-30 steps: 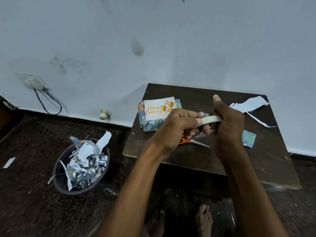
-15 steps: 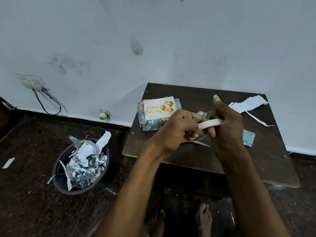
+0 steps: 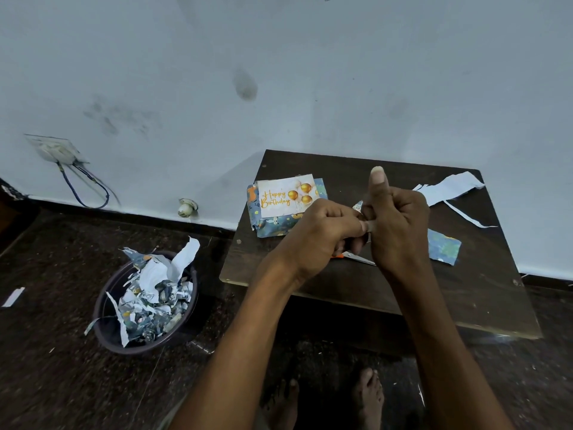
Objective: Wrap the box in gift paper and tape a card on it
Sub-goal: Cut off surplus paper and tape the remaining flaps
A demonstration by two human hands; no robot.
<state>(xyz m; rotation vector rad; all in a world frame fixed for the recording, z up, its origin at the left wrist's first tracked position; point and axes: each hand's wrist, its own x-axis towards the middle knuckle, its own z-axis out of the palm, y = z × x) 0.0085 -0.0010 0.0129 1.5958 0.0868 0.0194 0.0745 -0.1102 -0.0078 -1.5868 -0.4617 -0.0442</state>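
1. Dark brown wooden counter, low, set against a pale blue-grey wall.
2. Box wrapped in blue patterned gift paper, lying at the far left of the counter.
3. White rectangular "Happy Birthday" card with gold balloons, lying flat on top of the wrapped box.
4. Left hand, raised above the counter centre, fingers curled; its grip pinches something small against the right hand, but what it holds cannot be told.
5. Right hand, touching the left hand, thumb pointing upward, remaining fingers curled; the contents of its grip are hidden.
6. Orange-handled scissors, lying on the counter beneath the hands, mostly covered by them.
7. Blue patterned paper offcut, on the counter just right of the right hand.
8. White torn paper strips, at the far right of the counter.
9. Dark round bin full of crumpled paper scraps, on the dark floor well left of the counter.
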